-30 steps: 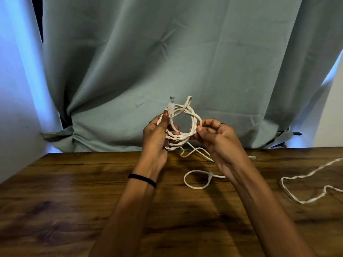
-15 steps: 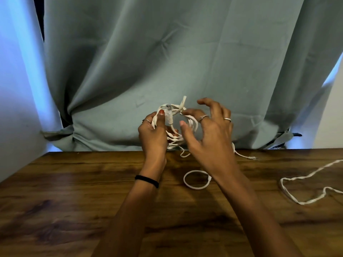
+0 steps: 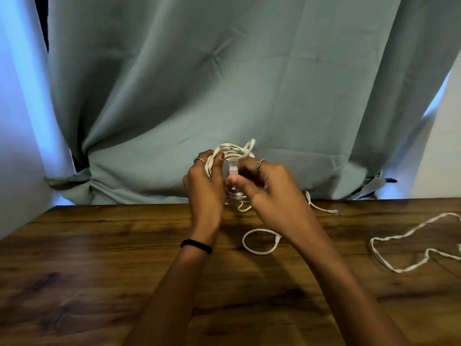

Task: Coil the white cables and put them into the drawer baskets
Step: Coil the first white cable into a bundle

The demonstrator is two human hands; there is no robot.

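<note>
Two hands up over the worktop [image 3: 99, 283], both on one bundle. Biggest first: the loose white cable [image 3: 409, 245] sprawls at the right, well apart from the hands, uncoiled. Next, the coiled cable [image 3: 234, 151], held in the air w/ the curtain [image 3: 224, 83] behind; left hand [image 3: 204, 183] has its grip clenched round the stacked loops, right hand [image 3: 269, 188] pinches the plug end [image 3: 233, 168] approx. at the coil's middle. Tail trails off right to a connector [image 3: 334, 212] lying on the wood. Smallest: one little white ring of cord [image 3: 260, 242] lying flat below the hands. Count: 3 cable pieces, no baskets in shot. Handling, I'd judge: light, limp, springy, so loops want to pop open. Best grip across all turns at once, not by the plug; clip prob. fragile.
</note>
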